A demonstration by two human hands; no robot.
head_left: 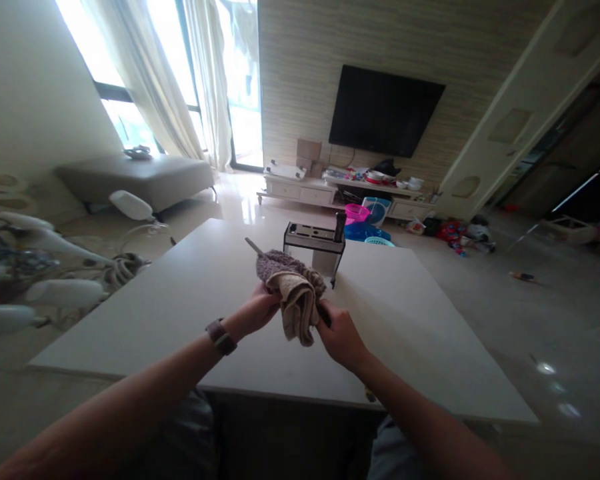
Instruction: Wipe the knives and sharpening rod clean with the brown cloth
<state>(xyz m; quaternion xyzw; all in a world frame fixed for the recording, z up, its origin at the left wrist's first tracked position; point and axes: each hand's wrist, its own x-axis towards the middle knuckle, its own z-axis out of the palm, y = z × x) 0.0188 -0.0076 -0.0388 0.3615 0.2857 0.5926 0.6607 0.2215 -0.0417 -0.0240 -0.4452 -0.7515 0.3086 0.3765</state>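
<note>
Starting on the left, with a knife (254, 246) poking a slim tip out of the wrap, aimed far and left above the white table (405, 300)! Treat that bare end with respect, pointing it away from the body just like this. Next along, to the left hand (263, 307), fingers bunched into the cloth (296, 297) and pressing folds around the hidden middle of the blade; cannot tell how firmly, nor the facing of the edge. Looking like a wipe-down: best to pinch through plenty of layers, thumb off the cutting side, stroking from handle toward tip. Into the centre now, to grey and tan folds drooping on the near side; gather that loose tail to avoid a snag. Just beyond, on the far side, to the knife block (307, 235), with one black handle (339, 228) upright at the right end; leave it swinging room. And over to the right hand (341, 337), curled narrow round a dark grip (325, 313), partly hidden. Hold that end steady, letting only the cloth travel, and roll the handle slightly between strokes for both faces
</note>
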